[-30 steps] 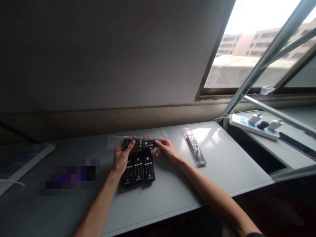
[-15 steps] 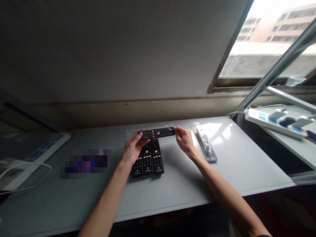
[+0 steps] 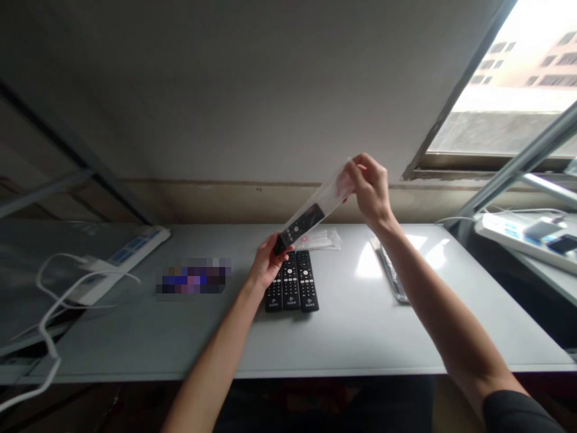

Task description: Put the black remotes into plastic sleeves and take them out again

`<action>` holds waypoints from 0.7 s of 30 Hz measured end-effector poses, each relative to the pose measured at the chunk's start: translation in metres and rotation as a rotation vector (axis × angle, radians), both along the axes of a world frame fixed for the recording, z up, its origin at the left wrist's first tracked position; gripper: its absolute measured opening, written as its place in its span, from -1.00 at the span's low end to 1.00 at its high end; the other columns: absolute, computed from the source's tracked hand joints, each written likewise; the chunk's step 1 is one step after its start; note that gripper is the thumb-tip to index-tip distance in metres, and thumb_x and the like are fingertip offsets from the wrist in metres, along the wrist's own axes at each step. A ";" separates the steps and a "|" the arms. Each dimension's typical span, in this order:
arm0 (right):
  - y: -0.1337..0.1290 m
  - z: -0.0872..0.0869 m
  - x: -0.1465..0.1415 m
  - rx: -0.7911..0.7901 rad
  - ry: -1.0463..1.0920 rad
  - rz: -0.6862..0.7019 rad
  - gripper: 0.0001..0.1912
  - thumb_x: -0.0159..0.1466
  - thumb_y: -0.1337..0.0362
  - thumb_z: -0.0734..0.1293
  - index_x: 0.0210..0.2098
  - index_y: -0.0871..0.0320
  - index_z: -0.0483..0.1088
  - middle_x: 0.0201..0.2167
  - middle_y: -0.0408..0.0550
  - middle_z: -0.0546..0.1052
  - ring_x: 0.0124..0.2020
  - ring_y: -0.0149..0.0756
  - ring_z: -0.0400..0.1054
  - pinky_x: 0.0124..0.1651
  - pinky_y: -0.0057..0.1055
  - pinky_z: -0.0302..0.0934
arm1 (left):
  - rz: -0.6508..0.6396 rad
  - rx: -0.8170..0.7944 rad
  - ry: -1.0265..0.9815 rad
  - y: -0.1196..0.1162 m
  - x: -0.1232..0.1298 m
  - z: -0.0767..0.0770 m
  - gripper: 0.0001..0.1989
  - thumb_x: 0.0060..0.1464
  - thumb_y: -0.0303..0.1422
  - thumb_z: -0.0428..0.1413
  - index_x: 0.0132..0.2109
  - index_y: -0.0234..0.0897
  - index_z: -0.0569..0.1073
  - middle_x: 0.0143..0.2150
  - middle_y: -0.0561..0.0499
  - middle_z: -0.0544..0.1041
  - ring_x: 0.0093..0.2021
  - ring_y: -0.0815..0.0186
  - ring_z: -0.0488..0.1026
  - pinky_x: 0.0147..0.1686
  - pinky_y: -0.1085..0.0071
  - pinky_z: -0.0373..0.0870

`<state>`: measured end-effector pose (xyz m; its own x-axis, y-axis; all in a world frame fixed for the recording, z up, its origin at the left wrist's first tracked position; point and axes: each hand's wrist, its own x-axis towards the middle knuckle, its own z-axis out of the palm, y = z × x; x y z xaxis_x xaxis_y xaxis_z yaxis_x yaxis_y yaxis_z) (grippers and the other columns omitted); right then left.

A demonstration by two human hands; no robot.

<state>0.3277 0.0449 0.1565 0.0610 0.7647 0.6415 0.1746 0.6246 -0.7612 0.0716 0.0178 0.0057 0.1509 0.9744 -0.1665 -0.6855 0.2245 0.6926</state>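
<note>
A black remote control (image 3: 303, 224) is tilted up above the table, partly inside a clear plastic sleeve (image 3: 331, 191). My left hand (image 3: 267, 263) is closed around the remote's lower end. Higher up and to the right, my right hand (image 3: 370, 185) pinches the far end of the sleeve, which is stretched out past the remote. Several black remote controls (image 3: 291, 290) lie side by side below my left hand, their upper ends partly hidden. Behind them rests a flattened clear plastic sleeve (image 3: 322, 239). A wrapped remote control (image 3: 391, 273) lies to the right, partly covered by my right forearm.
On the grey table (image 3: 360, 337), a blurred-out item (image 3: 193, 278) lies to the left. A power strip (image 3: 130, 255) with white cables stands at the left edge. Another power strip (image 3: 518, 237) is at the right, beside a metal frame post. The wall runs along the back.
My right hand has moved up and right, drawing the plastic sleeve partway along the remote. The remote has gone from level to tilted, with my left hand on its lower end. The view has shifted.
</note>
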 end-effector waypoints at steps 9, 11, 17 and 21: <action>-0.001 -0.112 0.049 -0.291 0.583 -0.400 -0.58 0.39 -0.16 0.32 -0.25 0.02 0.14 -0.48 -0.32 0.34 -0.63 -0.43 0.41 -0.65 -0.54 0.19 | 0.088 -0.017 -0.013 0.002 -0.001 -0.006 -0.78 0.09 -0.40 0.45 -0.18 -0.33 0.60 -0.28 0.00 0.69 -0.44 0.43 0.61 -0.42 0.60 0.58; -0.010 -0.143 0.036 -0.442 0.541 -0.402 -0.60 0.37 -0.14 0.32 -0.20 0.01 0.14 -0.43 -0.33 0.33 -0.60 -0.41 0.47 -0.60 -0.52 0.24 | 0.008 0.058 -0.013 -0.002 0.002 -0.004 -0.72 0.04 -0.44 0.47 -0.11 -0.35 0.62 -0.11 -0.10 0.71 -0.34 0.43 0.63 -0.31 0.57 0.60; -0.022 -0.186 -0.003 -0.527 0.384 -0.378 -0.56 0.34 -0.15 0.32 -0.06 -0.02 0.15 -0.52 -0.34 0.36 -0.61 -0.26 0.41 -0.55 -0.37 0.27 | -0.001 0.087 -0.047 -0.006 0.004 -0.008 -0.69 0.04 -0.50 0.41 -0.04 -0.33 0.61 -0.18 -0.05 0.68 -0.23 0.37 0.61 -0.24 0.50 0.55; -0.020 -0.188 -0.010 -0.461 0.256 -0.436 -0.60 0.40 -0.13 0.24 -0.01 0.02 0.16 -0.54 -0.29 0.41 -0.55 -0.25 0.37 -0.44 -0.37 0.26 | 0.080 0.011 -0.032 0.001 -0.001 -0.014 -0.62 0.06 -0.52 0.38 0.03 -0.26 0.57 -0.05 -0.09 0.70 -0.08 0.29 0.66 -0.12 0.42 0.58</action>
<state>0.3178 0.0246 -0.0311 0.5317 0.8274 0.1807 0.1161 0.1401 -0.9833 0.0701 0.0189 -0.0087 0.0770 0.9854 -0.1518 -0.7226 0.1601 0.6725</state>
